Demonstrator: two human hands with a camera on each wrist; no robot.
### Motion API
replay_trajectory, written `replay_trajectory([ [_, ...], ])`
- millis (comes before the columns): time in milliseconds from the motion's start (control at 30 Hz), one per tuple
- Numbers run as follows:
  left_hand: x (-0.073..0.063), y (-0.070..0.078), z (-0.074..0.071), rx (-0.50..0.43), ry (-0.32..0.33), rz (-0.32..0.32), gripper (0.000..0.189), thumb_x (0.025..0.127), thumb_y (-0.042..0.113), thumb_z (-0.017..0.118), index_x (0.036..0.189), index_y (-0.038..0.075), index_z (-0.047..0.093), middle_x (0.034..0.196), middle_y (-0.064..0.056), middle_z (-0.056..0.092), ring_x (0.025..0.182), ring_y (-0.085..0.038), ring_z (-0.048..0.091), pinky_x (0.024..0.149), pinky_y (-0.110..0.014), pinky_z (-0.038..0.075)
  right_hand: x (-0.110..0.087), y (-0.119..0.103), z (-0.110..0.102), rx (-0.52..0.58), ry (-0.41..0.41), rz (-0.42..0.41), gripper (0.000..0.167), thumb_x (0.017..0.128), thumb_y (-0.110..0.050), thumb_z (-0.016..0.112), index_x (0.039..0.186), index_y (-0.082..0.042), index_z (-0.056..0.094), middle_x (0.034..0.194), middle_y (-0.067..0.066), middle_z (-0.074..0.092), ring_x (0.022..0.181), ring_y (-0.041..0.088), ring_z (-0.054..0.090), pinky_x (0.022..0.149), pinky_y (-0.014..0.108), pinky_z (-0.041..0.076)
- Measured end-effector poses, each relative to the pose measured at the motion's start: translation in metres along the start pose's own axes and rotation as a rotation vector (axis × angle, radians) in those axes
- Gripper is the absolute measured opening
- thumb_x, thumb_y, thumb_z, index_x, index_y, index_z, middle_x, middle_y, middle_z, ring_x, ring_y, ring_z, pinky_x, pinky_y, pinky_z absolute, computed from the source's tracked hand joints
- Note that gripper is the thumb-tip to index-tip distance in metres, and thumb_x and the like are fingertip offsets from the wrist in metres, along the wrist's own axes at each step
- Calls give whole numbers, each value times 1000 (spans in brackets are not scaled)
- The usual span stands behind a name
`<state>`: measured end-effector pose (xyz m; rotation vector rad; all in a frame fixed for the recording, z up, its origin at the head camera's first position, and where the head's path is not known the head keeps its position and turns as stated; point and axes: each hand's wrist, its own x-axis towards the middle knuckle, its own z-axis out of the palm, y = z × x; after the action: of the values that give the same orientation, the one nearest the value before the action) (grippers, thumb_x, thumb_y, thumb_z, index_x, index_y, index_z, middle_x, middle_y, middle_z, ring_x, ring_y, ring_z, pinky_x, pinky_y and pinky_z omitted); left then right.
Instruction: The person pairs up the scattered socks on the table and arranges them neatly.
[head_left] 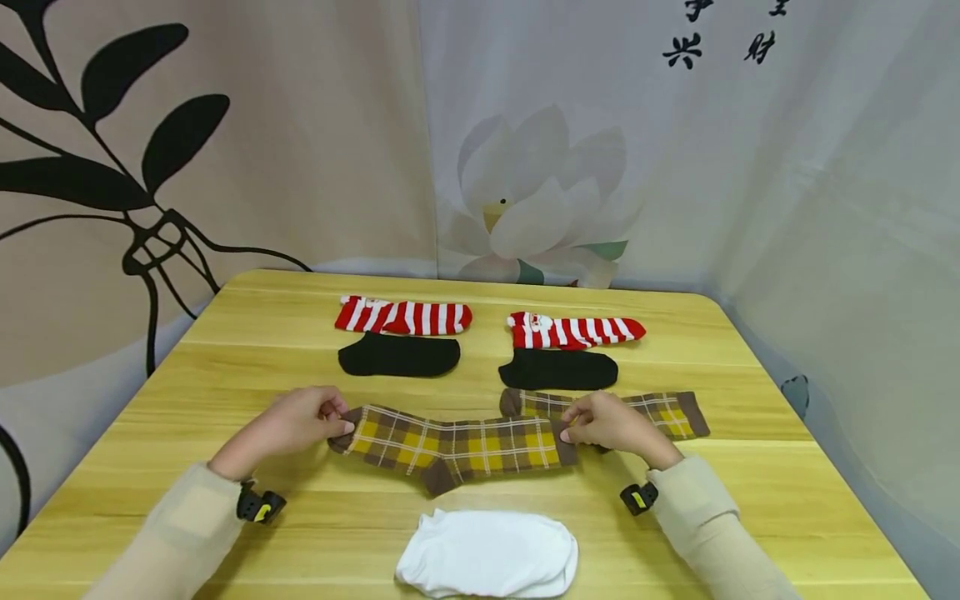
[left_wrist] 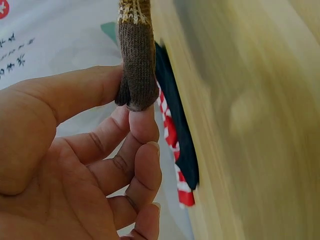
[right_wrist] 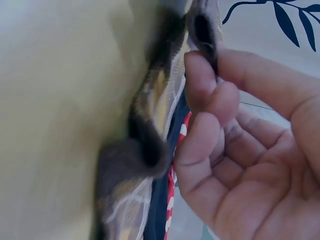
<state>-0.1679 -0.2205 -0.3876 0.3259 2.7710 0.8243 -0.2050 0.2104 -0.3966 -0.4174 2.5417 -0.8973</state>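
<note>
A brown and yellow plaid sock (head_left: pixel 480 446) is stretched sideways between my two hands, its heel pointing toward me. My left hand (head_left: pixel 303 421) pinches the brown toe (left_wrist: pixel 137 65) between thumb and forefinger, the other fingers loosely bent below. At the opposite end my right hand (head_left: pixel 611 425) pinches the brown cuff (right_wrist: pixel 202 30). Behind that hand lies a second plaid sock (head_left: pixel 667 412) of the same pattern, partly covered by the hand and the held sock. Closer to me, a white sock bundle (head_left: pixel 487 554) lies on the wooden table (head_left: pixel 315 550).
Two black ankle socks (head_left: pixel 399 356) lie left and right beyond the plaid ones. Farther back are two red and white striped socks (head_left: pixel 405 317), also side by side. A printed curtain (head_left: pixel 337 125) hangs behind the table's far edge.
</note>
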Motion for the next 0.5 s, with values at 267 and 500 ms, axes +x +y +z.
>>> replay_trajectory([
  [267, 6, 8, 13, 17, -1, 30, 16, 87, 21, 69, 93, 8, 63, 75, 1, 58, 64, -13, 48, 59, -27, 39, -20, 9, -5, -13, 32, -20, 23, 85, -19, 73, 101, -3, 69, 80, 2, 68, 70, 15, 61, 62, 30, 48],
  [500, 10, 21, 20, 68, -2, 70, 16, 86, 24, 71, 89, 11, 63, 72, 6, 56, 65, -10, 48, 70, -32, 35, -36, 21, -7, -16, 54, -22, 25, 84, -19, 74, 101, -2, 69, 77, -1, 67, 69, 14, 57, 62, 29, 46],
])
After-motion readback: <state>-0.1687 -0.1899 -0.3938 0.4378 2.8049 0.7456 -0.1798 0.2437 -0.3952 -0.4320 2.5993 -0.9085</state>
